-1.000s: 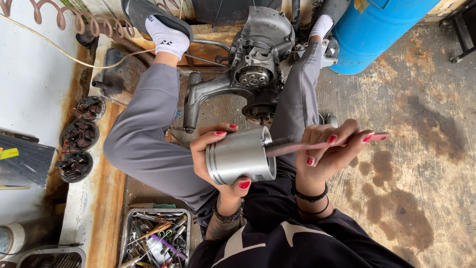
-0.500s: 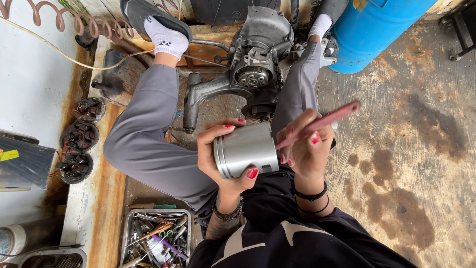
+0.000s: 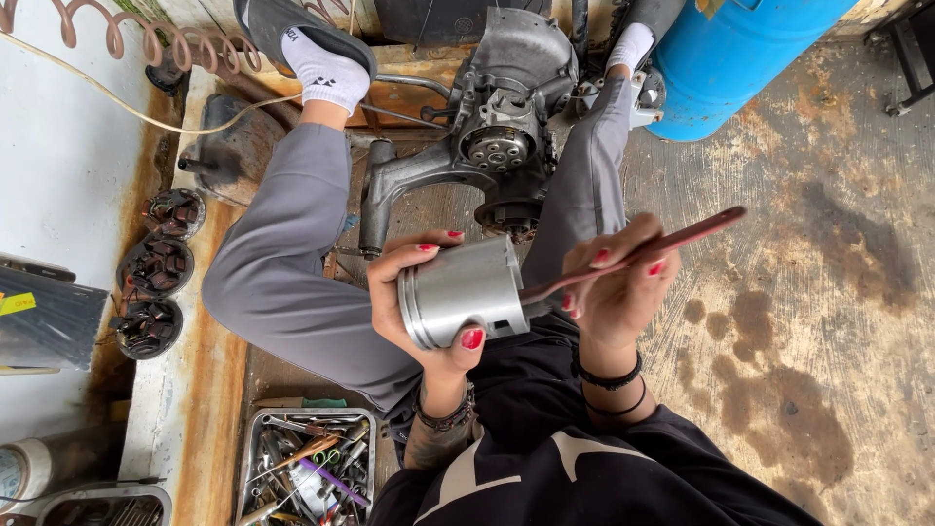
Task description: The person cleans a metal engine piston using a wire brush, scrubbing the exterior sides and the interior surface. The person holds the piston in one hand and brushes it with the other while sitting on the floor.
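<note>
Gripped silver piston (image 3: pixel 460 290) in left hand (image 3: pixel 414 292), fingers wrapped round it. Pinched red-handled brush (image 3: pixel 638 255) in right hand (image 3: pixel 618 287), tip inside piston's open end.

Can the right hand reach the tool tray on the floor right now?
Probably not freely: the right hand is gripping a red-handled tool, and the tool tray lies across the body, beyond the left hand holding the piston.

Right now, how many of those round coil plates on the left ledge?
3, in a column along the ledge's left edge: top coil plate, middle coil plate, bottom coil plate. All sit apart from the hands. More could lie beyond the frame's left edge.
</note>
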